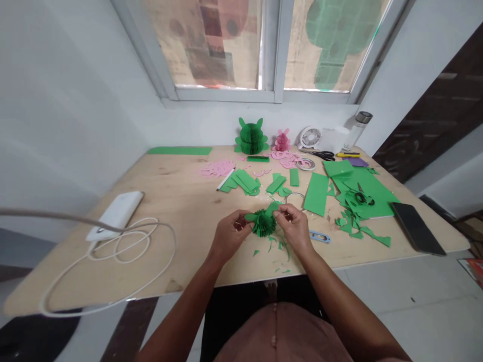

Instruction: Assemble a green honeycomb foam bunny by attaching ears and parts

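Head view showed me a clear bottle (353, 137) with a grey cap, leaning in the picture at the back right of the wooden table (188, 196); I could not make out what it held. Near the table's front edge, the pleated green paper figure (264, 225) was between both hands, its narrow folds fanned into a rounded body with smooth flat lobes on either side. I saw the left hand (229, 232) pinching its left lobe and the right hand (296, 229) pinching its right side.
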A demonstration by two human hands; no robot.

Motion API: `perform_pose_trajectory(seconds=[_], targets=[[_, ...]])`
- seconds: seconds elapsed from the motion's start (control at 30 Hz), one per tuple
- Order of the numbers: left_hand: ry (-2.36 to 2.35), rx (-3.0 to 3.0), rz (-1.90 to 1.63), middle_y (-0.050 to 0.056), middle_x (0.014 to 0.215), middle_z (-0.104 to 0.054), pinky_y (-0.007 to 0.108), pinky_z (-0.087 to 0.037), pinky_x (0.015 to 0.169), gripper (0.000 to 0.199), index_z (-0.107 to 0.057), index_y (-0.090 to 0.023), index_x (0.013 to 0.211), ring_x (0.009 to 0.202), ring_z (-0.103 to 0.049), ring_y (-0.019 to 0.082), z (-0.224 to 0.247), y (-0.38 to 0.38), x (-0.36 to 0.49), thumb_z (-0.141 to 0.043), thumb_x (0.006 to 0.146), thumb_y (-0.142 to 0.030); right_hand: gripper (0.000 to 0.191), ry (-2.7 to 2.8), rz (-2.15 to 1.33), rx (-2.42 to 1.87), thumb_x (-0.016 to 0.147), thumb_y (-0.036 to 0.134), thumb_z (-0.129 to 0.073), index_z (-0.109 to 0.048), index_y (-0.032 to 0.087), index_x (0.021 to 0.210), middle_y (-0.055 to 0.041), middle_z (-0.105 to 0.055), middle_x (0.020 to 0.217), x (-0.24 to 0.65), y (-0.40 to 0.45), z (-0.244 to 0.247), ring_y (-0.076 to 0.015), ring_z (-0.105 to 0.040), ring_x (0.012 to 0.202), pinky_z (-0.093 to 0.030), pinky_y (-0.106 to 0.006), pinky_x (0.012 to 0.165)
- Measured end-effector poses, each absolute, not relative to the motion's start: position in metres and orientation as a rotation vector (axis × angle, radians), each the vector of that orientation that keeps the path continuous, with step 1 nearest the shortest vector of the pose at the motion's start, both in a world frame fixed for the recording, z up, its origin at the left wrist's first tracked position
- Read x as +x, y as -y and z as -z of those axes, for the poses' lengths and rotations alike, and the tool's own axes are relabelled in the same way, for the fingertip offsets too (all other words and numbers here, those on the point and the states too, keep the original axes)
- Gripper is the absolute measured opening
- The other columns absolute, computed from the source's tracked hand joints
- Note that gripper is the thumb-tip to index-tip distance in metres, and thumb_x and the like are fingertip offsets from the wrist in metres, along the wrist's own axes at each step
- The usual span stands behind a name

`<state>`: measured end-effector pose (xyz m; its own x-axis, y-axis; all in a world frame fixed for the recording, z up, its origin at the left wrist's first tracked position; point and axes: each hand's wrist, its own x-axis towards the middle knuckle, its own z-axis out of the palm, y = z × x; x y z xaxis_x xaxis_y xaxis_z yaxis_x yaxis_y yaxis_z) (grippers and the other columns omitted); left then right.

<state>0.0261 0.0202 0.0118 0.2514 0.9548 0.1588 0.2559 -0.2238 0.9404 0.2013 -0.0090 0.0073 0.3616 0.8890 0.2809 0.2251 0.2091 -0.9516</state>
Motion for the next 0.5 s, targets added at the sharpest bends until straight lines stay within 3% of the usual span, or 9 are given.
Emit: perform_pose_trajectory(seconds=[0.27,0.5], targets=[[-1.125,1.590,-0.962,-0.004,0.063,-0.054,0.022,-0.046,0.053,0.038,-0.063,-0.018,0.101,0.056,-0.052,0.010,-0.0073,-0.0172,0.0280,-0.070,0.065,-0.026,0.016,1.094,-0.690,-1.297,0.073,0.034,-0.065,-0.066,0.019,0.071,0.0031,-0.053,0.058,0.2030,0.0125,0.0030,-0.0108,-0.043,0.051,-0.035,-0.023,0.050],[-1.129,1.586,-0.956,-0.005,0.064,-0.053,0.023,-0.046,0.055,0.045,-0.062,-0.018,0.106,0.057,-0.053,0.011,-0.0054,-0.0178,0.0316,-0.071,0.063,-0.028,0.012,1.106,-0.642,-1.288,0.073,0.032,-0.066,-0.067,0.020,0.073,0.0021,-0.055,0.060,0.2037,0.0160,0.0024,-0.0118,-0.046,0.054,-0.038,-0.024,0.052]])
